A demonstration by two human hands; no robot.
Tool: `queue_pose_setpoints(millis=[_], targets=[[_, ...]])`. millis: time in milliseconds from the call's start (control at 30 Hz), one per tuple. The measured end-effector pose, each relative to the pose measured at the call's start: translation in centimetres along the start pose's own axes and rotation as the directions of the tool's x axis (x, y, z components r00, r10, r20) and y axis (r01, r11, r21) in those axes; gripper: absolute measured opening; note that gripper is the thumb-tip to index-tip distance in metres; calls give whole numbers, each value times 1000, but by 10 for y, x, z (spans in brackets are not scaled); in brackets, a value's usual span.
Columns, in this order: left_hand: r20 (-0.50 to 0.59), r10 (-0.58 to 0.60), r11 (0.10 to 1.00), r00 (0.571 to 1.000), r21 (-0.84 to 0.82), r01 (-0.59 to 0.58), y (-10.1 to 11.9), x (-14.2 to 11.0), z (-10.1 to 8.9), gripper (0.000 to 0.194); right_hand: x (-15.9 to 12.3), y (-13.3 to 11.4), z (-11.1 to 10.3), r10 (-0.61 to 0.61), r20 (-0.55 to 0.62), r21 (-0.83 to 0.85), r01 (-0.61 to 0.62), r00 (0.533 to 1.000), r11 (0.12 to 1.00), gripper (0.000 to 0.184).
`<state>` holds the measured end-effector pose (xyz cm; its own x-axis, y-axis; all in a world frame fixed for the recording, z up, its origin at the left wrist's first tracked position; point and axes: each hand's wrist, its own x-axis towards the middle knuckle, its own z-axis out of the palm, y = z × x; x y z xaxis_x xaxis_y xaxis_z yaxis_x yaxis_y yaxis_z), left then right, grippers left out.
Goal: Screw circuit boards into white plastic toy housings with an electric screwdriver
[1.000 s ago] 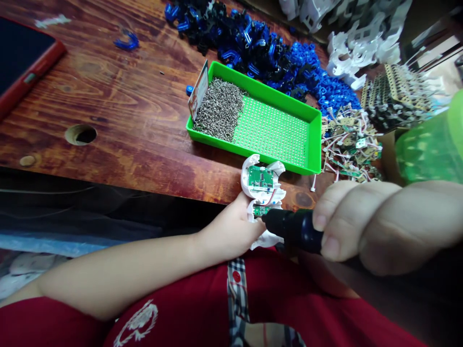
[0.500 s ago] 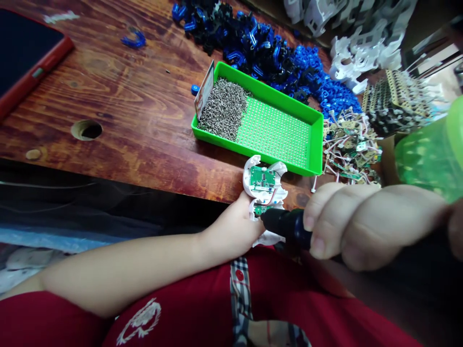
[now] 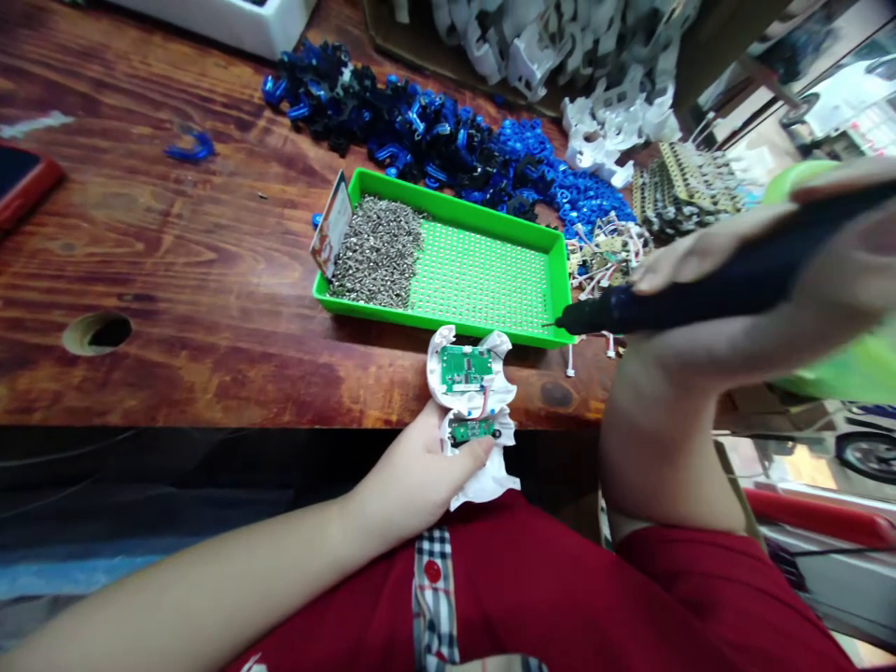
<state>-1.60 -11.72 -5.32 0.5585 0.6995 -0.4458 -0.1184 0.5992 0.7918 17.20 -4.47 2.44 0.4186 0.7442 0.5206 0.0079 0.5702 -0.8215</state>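
Observation:
My left hand (image 3: pixel 438 457) grips a white plastic housing (image 3: pixel 483 481) at the table's front edge, its thumb lying over the lower part. Set into the housing are a larger green circuit board (image 3: pixel 466 369) and a smaller green circuit board (image 3: pixel 472 430), with thin wires between them. My right hand (image 3: pixel 735 289) is wrapped round a black electric screwdriver (image 3: pixel 700 294). Its thin bit points left, over the near right corner of a green tray (image 3: pixel 566 280). Small metal screws (image 3: pixel 382 252) are heaped in the tray's left part; a perforated plate (image 3: pixel 483 271) fills the rest.
Behind the tray lie piles of blue and black plastic parts (image 3: pixel 413 121). White housings (image 3: pixel 609 131), stacked boards (image 3: pixel 690 187) and wired boards (image 3: pixel 616 245) sit at the right. A round hole (image 3: pixel 98 332) pierces the table at left, and a red-edged device (image 3: pixel 28 187) lies beyond it.
My right hand has lifted the screwdriver off the small circuit board and moved it up and right to the tray's corner. The left hand still holds the housing. The camera view has shifted.

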Motion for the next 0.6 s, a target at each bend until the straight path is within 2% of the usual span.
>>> queue_pose_setpoints(millis=[67,133,367,600], targets=[[-6,-23,1000,1000,0,23,0,0,0,53,5,12,6,-196,-34,-44,194,980,980,12],[-12,-42,999,999,7,43,-1,0,-1,51,9,24,7,-263,-43,-95,259,964,961,13],[-14,-64,998,998,-14,64,-3,1,-3,51,16,40,-1,-227,-39,-140,220,973,965,8],[-10,-67,997,998,-35,67,-1,0,-2,38,15,44,-1,-223,-57,-153,212,973,965,8]])
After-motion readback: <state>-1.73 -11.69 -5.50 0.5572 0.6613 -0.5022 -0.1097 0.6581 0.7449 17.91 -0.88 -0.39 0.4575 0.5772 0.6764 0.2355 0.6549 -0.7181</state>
